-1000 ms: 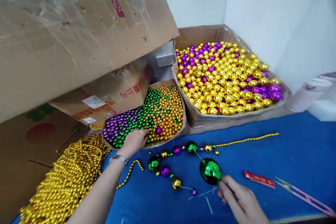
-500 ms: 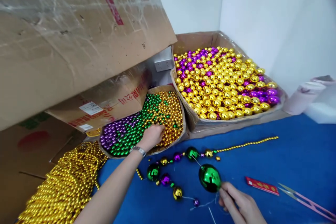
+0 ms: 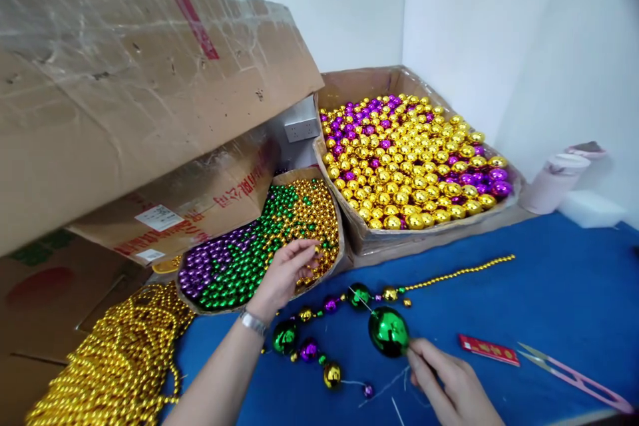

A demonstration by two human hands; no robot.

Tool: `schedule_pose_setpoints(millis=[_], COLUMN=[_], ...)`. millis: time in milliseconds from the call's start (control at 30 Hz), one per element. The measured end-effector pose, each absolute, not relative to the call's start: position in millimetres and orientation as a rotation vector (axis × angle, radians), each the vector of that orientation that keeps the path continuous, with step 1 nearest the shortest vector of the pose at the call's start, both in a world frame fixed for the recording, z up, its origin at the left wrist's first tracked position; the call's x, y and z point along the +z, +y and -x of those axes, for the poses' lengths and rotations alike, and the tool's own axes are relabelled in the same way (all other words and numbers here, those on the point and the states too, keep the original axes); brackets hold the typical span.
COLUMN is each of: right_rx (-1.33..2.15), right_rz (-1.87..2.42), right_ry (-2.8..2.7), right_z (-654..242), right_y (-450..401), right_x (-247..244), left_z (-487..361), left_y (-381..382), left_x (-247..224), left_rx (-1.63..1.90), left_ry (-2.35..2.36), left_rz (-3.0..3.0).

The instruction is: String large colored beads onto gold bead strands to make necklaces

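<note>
My left hand [image 3: 289, 273] is over the right side of the box of small beads [image 3: 249, 253], its thumb and forefinger pinching a small gold bead [image 3: 316, 249]. A silver band circles that wrist. My right hand [image 3: 442, 373] pinches the lower right end of a large green ball [image 3: 388, 331], where a thin thread shows. From the ball's upper left end sticks a thin pale needle or wire. Behind it on the blue cloth lies a string of green, purple and gold balls [image 3: 331, 374], with a gold bead chain [image 3: 459, 273] running off to the right.
A big box of gold and purple balls [image 3: 409, 166] stands at the back. Gold bead strands [image 3: 110, 359] are heaped at left, below cardboard flaps [image 3: 150, 80]. A red packet [image 3: 489, 350] and pink-handled scissors [image 3: 574, 376] lie at right, near a pink bottle [image 3: 556, 183].
My left hand has risen out of the small beads, and a gold bead now shows between its fingertips. My right hand still holds the green ball. The view has shifted slightly.
</note>
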State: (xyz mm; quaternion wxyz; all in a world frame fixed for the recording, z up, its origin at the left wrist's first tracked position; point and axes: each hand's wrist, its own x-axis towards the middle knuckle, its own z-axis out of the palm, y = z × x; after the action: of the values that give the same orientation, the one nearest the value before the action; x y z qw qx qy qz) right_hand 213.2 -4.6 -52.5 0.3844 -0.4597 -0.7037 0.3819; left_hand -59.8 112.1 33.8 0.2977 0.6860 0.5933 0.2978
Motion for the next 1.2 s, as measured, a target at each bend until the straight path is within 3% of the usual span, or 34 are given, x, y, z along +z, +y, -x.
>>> schedule_pose_setpoints(millis=[200, 300, 700, 1000, 1200], right_rx=[0.887, 0.834, 0.659, 0.961, 0.623], right_rz=[1.107, 1.101, 1.108, 1.234, 1.309], right_ry=[-1.884, -1.899, -1.919, -1.924, -2.039], right_z=[-213.2, -213.9, -215.6, -212.3, -226.7], right_y=[-1.0, -1.6, -2.9, -6.7, 7.8], right_x=[-41.8, -40.6, -45.3, -93.5, -96.3], left_z=[26.4, 18.0, 10.8, -14.3, -11.4], left_y=[65.9, 57.3, 43.9, 25.7, 25.9], left_x=[34.1, 32.7, 28.5, -22.6, -10.8], left_rx=[1.132, 1.141, 1.168, 1.002, 1.105], left_ry=[1.016, 0.951, 1.087, 1.284, 1.335], left_rz=[-0.905, -0.794, -0.996, -1.258, -1.578])
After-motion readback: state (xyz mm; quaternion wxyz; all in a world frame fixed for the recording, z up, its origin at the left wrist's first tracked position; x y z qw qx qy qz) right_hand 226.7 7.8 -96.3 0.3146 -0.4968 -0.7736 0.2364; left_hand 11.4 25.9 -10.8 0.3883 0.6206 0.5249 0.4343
